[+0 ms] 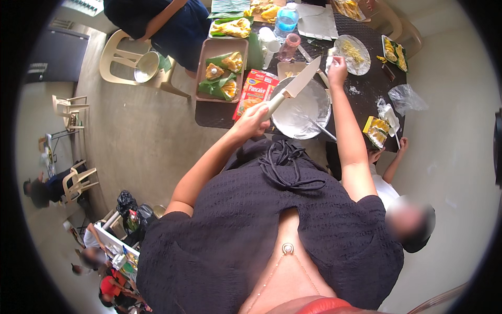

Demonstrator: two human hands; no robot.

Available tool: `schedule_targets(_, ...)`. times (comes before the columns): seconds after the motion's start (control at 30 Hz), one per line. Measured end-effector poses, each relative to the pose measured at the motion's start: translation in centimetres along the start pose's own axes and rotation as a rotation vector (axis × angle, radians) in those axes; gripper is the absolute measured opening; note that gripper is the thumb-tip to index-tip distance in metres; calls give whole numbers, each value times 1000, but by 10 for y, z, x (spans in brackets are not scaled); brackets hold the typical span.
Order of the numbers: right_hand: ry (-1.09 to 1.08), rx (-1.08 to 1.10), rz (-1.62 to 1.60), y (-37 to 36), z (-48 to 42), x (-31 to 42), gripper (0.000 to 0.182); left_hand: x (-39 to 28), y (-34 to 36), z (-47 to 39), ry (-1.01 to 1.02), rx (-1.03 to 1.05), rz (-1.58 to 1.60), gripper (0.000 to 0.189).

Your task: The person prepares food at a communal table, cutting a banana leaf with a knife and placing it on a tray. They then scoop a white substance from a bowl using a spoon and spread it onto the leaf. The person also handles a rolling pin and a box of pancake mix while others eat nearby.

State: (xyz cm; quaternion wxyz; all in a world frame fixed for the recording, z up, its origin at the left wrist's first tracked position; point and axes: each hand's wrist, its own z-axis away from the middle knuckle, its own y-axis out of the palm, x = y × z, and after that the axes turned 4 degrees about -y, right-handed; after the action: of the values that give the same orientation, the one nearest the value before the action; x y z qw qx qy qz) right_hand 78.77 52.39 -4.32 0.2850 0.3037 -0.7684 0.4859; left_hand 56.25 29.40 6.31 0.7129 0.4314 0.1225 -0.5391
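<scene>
My left hand [255,119] grips the pale handle of a kitchen knife [302,80], its blade slanting up and to the right. Below the blade sits a large metal bowl [288,112] with white residue and a metal utensil [319,127] leaning in it. My right hand [337,71] pinches a small whitish item [330,55] near the blade tip; what it is cannot be made out. Just right of that hand, a plate [362,64] bears pale yellow shreds. A red pancake mix box [257,92] lies left of the bowl.
On the dark table [213,115] stand a brown tray [202,74] of food on banana leaves, a water bottle [286,21] and a pink jar [290,46]. A person [392,192] is at the right with a food pack [378,131]. Another person [164,31] stands beyond the plastic chair [113,59].
</scene>
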Motion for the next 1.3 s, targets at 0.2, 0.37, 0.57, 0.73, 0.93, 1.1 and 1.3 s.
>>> schedule_targets(0.2,684,300,-868,6,34,33,16,20,-22,-2,5,-36,48,28)
schedule_targets(0.37,760,287,-849,33,53,43,17,32,-29,0,19,-58,62,32)
schedule_targets(0.57,790,5,-870,59,28,12,20,46,-51,8,10,-63,46,33)
schedule_targets(0.73,809,-90,-1003,25,18,10,25,94,-115,-21,84,-271,-31,33)
schedule_targets(0.93,833,-91,-990,-9,63,-16,18,122,-147,-68,34,-286,-61,35)
schedule_targets(1.1,927,-167,-959,-28,91,-25,17,125,-150,-95,120,-371,-168,38)
schedule_targets(1.3,946,-168,-1036,-51,100,-39,18,133,-136,-91,364,-659,-742,56)
